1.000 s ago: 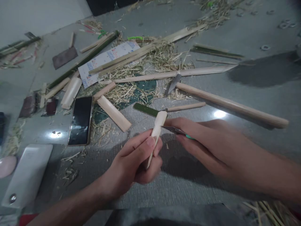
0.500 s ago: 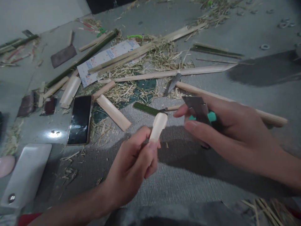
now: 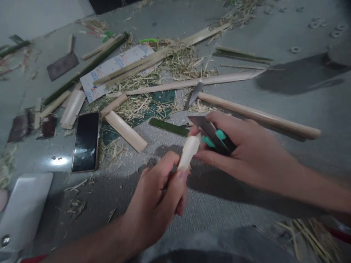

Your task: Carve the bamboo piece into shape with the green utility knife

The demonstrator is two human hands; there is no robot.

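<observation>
Between the thumb and fingers of my left hand (image 3: 161, 193) is a pale carved bamboo piece (image 3: 189, 149), its rounded, wider end pointing up and away from me. My right hand (image 3: 241, 153) is closed on a utility knife (image 3: 215, 137) with a dark body, teal parts and a broad blade that points to the upper left. The right thumb and fingertips are at the right side of the bamboo piece's wide end; whether they touch it I cannot tell. Just behind the piece lies a flat green bamboo strip (image 3: 170, 128), partly covered.
A hammer (image 3: 257, 113) lies behind my right hand. To the left are a dark-screened phone (image 3: 86, 142), a silver device (image 3: 26, 204) and split bamboo pieces (image 3: 126, 131). Long bamboo strips (image 3: 186, 84), shavings (image 3: 142, 106) and printed white paper (image 3: 117, 67) spread across the back; metal washers (image 3: 295, 50) sit far right.
My right hand has come left with the knife, closer to the bamboo piece, and the knife has turned. My left hand still holds the piece. The whole view has shifted slightly.
</observation>
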